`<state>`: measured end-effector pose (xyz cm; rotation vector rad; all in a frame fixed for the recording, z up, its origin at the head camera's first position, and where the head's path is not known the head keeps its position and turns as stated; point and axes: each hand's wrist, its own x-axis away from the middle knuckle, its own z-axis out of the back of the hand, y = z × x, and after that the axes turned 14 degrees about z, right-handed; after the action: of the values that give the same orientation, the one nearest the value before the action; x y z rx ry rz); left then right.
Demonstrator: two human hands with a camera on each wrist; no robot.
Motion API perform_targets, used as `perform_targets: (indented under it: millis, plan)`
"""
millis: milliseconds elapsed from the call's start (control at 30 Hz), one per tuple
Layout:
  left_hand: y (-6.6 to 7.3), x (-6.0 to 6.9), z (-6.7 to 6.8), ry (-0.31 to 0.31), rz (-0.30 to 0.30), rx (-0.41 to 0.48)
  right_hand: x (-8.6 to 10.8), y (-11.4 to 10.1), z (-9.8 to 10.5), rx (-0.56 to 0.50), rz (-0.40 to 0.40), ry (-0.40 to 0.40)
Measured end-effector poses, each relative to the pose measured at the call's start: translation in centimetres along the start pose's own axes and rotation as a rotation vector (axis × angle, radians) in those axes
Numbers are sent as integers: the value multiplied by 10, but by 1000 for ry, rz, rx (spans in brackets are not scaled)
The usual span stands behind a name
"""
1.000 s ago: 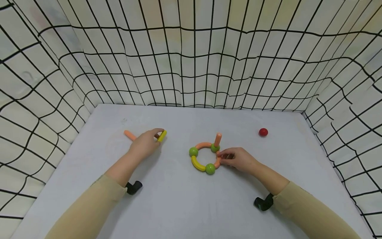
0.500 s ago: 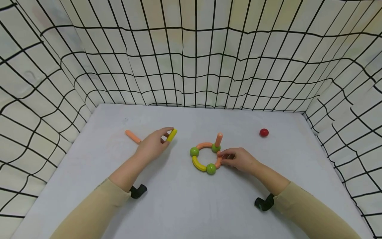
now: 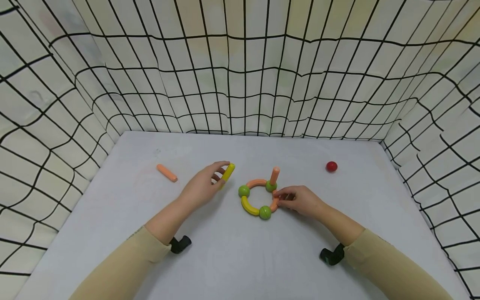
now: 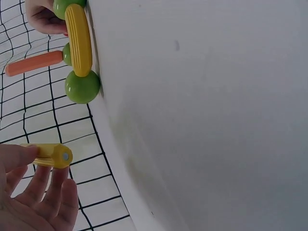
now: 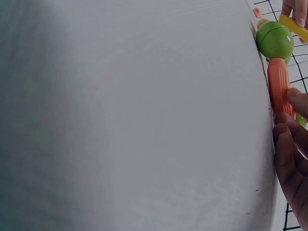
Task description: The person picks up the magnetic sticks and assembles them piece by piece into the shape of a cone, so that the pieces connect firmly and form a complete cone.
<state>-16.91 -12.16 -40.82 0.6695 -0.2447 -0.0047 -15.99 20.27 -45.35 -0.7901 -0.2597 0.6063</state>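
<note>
Left grip (image 3: 200,186) pinches a straight yellow rod (image 3: 228,172) (silver dot (image 4: 66,156) on its end) above the desk (image 3: 240,258); right grip (image 3: 301,201) narrowly pinches a curved orange rod (image 5: 277,79).

A ribbed yellow rod (image 3: 228,173) with a silvery disc in its visible end is pinched in the left hand (image 3: 200,185), tilted and raised, near the ring but apart from it. The ring (image 3: 265,212) lies flat: three glossy green balls joined by two curved orange bars and one curved, ribbed yellow bar (image 3: 248,206). A straight orange rod (image 3: 275,175) rises from the far-right ball. The right hand (image 3: 300,201) pinches the right-hand curved orange bar (image 3: 275,203).
</note>
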Motion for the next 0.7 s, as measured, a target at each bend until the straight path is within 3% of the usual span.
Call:
perform_targets:
  millis: [433, 700]
  plan:
    - [19, -5, -17, -23, -87, 50, -1, 1, -1, 23, -12, -3]
    - [27, -7, -28, -40, -106, 46, -1, 2, -1, 29, 3, -7]
